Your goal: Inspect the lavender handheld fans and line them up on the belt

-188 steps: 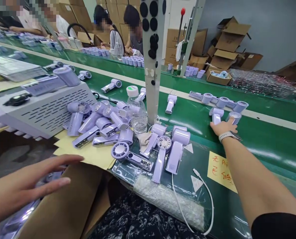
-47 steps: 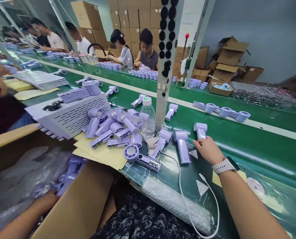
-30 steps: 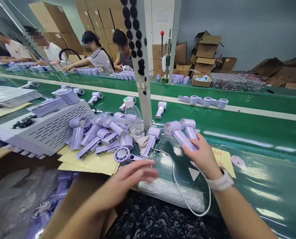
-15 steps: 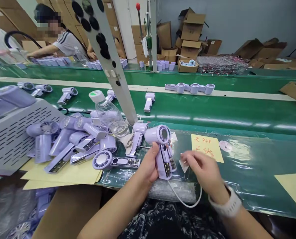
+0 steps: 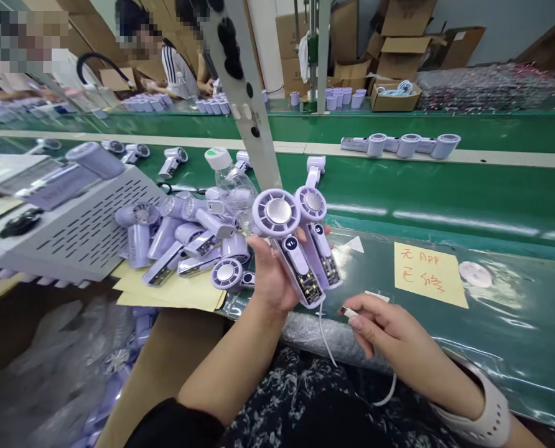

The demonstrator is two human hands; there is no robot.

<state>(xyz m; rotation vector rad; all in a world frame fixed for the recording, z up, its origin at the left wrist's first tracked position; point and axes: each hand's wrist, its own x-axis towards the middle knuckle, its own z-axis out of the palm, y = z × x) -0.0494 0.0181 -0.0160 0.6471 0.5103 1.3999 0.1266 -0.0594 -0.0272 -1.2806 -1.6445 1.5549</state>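
My left hand (image 5: 274, 283) is closed around two lilac handheld fans, the nearer fan (image 5: 300, 269) and the farther fan (image 5: 311, 203). Both fan heads face me, and their handles are uncovered, with circuit boards showing. Small lit displays glow on both handles. From the foot of the nearer handle a white cable (image 5: 323, 333) hangs down toward my lap. My right hand (image 5: 384, 326) pinches a small white cable plug (image 5: 349, 312) with a metal tip, apart from the fans. Part of the cable is hidden, so I cannot tell whether both pieces are one cable.
Left of my hands lies a heap of fans (image 5: 203, 233), beside a slotted white metal box (image 5: 95, 230). A water bottle (image 5: 233, 180) and a slanted post (image 5: 254, 118) stand behind. A yellow note (image 5: 429, 274) lies right. Across the green belt (image 5: 445, 199), people work.
The fans in my left hand have turned to face me, and their displays are lit. My right hand has become sharp, with a plug visible in its fingers. My view has swung left.
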